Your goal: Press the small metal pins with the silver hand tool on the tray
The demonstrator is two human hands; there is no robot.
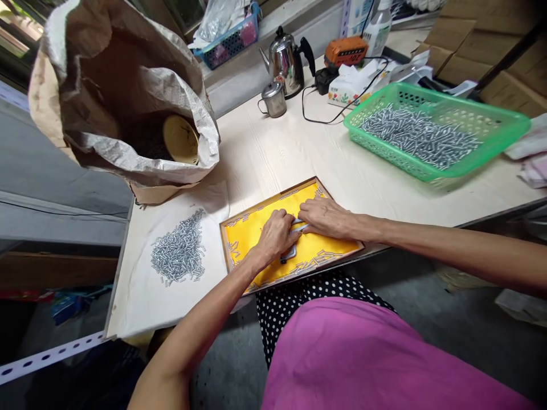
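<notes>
Both of my hands are over a shallow tray (226, 250) lined with yellow. My left hand (277, 232) has its fingers curled round one side of a small grey metal tool (292, 251) near the tray's middle. On the tool's right side, my right hand (321, 216) is closed on its grey bars. The fingertips of both hands nearly meet. Small silvery metal pins (320, 259) lie along the tray's edges, thickest at the near right. A heap of similar metal pieces (179, 250) rests on white cloth to the left.
A large open sack (128, 154) with a yellow bowl (182, 139) inside stands at the back left. At the back right is a green basket (436, 165) of metal pieces. A kettle (287, 65), a metal cup (274, 101) and a black cable are behind the tray.
</notes>
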